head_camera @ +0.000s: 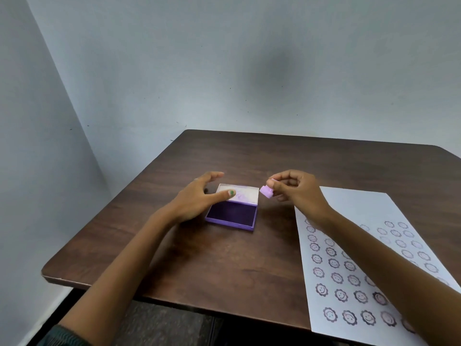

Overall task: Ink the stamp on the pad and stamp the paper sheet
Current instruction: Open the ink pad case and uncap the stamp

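A purple ink pad [233, 214] lies open in the middle of the dark wooden table [224, 265], its pale lid [243, 193] folded back at the far side. My left hand [199, 198] hovers at the pad's left edge, fingers spread, thumb over the lid, holding nothing. My right hand [296, 189] pinches a small lilac stamp [266, 190] in its fingertips, held tilted in the air just right of the lid. The white paper sheet [359, 213] lies at the right, covered with several rows of purple smiley-flower prints, partly hidden by my right forearm.
The table stands in a corner, with grey walls [224, 71] behind and to the left. Its left edge and front edge drop to a dark floor [162, 320]. The sheet runs off the frame at the lower right.
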Motion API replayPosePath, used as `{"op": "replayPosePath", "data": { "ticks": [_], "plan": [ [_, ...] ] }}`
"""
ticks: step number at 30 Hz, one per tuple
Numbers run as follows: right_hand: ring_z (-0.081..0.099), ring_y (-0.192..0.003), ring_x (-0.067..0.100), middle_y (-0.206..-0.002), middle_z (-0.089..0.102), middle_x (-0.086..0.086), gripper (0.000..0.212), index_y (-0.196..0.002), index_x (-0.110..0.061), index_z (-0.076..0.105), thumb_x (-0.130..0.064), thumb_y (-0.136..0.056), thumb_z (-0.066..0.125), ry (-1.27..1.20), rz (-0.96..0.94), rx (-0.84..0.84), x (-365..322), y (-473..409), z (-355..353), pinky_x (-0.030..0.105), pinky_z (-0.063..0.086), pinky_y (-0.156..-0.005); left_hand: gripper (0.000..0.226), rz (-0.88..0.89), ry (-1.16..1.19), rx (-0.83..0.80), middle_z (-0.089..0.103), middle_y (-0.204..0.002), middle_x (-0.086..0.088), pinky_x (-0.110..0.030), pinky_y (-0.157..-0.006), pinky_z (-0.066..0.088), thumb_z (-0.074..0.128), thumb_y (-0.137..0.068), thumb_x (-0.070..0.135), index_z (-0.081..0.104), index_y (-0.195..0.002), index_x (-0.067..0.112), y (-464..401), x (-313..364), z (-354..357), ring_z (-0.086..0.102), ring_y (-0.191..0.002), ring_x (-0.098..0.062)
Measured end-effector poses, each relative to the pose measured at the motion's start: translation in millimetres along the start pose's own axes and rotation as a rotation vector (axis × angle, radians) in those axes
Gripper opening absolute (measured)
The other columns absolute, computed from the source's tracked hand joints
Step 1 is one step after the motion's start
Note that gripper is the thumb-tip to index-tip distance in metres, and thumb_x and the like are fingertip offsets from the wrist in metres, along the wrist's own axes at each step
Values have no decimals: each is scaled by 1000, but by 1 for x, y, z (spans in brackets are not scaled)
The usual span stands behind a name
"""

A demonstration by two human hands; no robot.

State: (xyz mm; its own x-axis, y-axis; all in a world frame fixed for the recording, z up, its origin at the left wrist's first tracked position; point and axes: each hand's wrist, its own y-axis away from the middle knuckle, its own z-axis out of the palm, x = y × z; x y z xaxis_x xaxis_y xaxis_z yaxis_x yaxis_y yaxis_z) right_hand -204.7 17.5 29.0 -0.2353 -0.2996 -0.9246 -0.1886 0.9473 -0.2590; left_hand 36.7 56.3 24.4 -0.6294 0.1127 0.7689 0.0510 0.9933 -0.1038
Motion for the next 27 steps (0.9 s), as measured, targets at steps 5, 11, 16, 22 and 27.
{"op": "replayPosePath", "data": {
  "ticks": [5,11,16,22,27],
  "plan": [
    [66,-63,11,-73,74,5,32,-92,-6,69,-30,-70,72,-309,135,-47,-3,-4,-17,18,55,-57,61,159,-101,22,62,-123,18,-42,-103,42,59,-65,72,60,-116,37,-21,48,32,55,-113,-2],
    [67,-65,11,-70,74,4,29,-83,-11,70,-33,-64,72,-533,246,12,6,-8,-37,20,56,-60,33,227,-130,158,74,-81,13,-28,-74,54,70,-70,55,73,-90,29,-44,87,68,66,-75,0],
    [68,-68,12,-74,75,3,28,-89,-8,69,-26,-67,70,-561,243,37,16,-9,-44,19,56,-62,28,229,-10,184,76,-84,8,-27,-76,56,77,-70,42,75,-91,24,-49,84,82,68,-75,-1],
    [69,-73,14,-84,73,6,27,-90,-8,69,-20,-65,70,-529,173,54,17,-9,-42,19,57,-66,33,237,97,139,76,-90,2,-34,-78,58,78,-71,36,75,-98,17,-45,78,81,69,-78,-5],
    [70,-84,19,-94,72,10,18,-91,-10,68,-11,-73,68,-522,146,64,17,-8,-42,23,58,-73,31,247,156,106,75,-96,0,-37,-82,57,75,-75,31,73,-102,15,-42,79,80,69,-83,-10]
  ]
}}
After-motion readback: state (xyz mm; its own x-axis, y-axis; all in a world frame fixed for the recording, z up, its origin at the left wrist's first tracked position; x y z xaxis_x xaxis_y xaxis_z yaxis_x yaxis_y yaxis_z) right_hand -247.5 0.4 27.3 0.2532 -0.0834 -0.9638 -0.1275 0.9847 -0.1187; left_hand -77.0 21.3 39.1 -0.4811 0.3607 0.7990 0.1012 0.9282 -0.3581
